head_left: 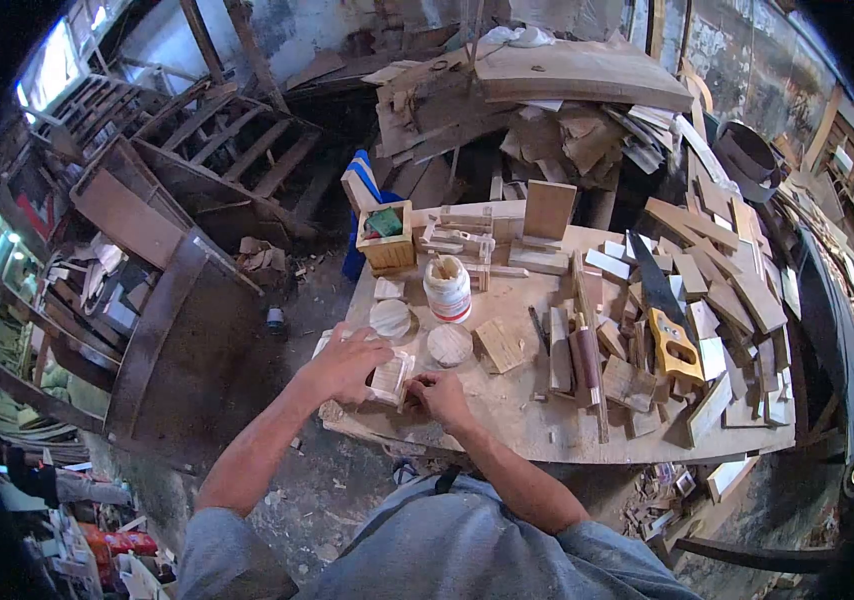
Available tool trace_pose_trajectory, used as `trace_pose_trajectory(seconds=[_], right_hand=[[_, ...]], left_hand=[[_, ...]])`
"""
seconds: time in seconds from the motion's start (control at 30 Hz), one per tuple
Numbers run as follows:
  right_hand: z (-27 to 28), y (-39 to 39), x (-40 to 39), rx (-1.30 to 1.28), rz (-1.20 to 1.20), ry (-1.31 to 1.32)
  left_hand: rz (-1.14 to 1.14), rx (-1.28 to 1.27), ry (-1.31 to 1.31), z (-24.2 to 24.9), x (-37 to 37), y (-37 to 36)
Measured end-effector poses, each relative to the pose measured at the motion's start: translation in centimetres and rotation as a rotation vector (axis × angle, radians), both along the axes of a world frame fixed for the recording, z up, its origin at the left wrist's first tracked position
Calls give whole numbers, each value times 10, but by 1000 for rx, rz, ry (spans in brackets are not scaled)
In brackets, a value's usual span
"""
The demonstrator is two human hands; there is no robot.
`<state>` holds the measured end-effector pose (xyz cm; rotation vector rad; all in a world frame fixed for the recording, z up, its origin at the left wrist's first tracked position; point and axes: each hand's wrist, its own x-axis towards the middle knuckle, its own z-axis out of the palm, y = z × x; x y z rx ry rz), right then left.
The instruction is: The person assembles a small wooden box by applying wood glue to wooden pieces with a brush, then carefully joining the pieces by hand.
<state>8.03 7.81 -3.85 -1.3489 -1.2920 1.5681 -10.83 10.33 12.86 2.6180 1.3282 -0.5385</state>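
A small pale wooden piece [388, 378], boxy and light in colour, lies at the near left edge of a round wooden table [507, 425], just left of centre in the frame. The left hand [345, 365] lies over its left side with fingers curled down onto it, pressing and gripping it against the tabletop. The right hand [437, 393] sits just to its right, fingers pinched narrow at the piece's lower right corner; whether something tiny is held between those fingertips cannot be told. To do this step well, it seems wise to hold the piece flat and steady under the left hand, well in from the table edge, and let the right fingertips work slowly at the corner so nothing slips or splits. Just above the hands lie two round wooden discs, one [390, 318] to the upper left and one [449, 344] to the upper right. Behind them stands a white jar [447, 289] with sticks poking out. A small open wooden box [386, 238] stands further up, at the table's far left. To the right, offcuts and blocks cover the table, and a handsaw with a yellow handle [665, 318] lies across them. Around the table, the workshop is crowded with dark furniture frames and stacked boards.
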Motion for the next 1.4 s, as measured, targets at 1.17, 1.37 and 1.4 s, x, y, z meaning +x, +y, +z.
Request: trace_pose_trajectory(seconds=[1.17,1.37,1.4], right_hand=[[-4,1,-2,-49,-17,29],[-23,4,-5,-21,-36,53],[-24,5,-6,0,-39,55]], left_hand=[[-77,25,-51,-5,-7,8],[-88,25,-70,-6,-8,9],[-92,23,-56,-6,-7,9]])
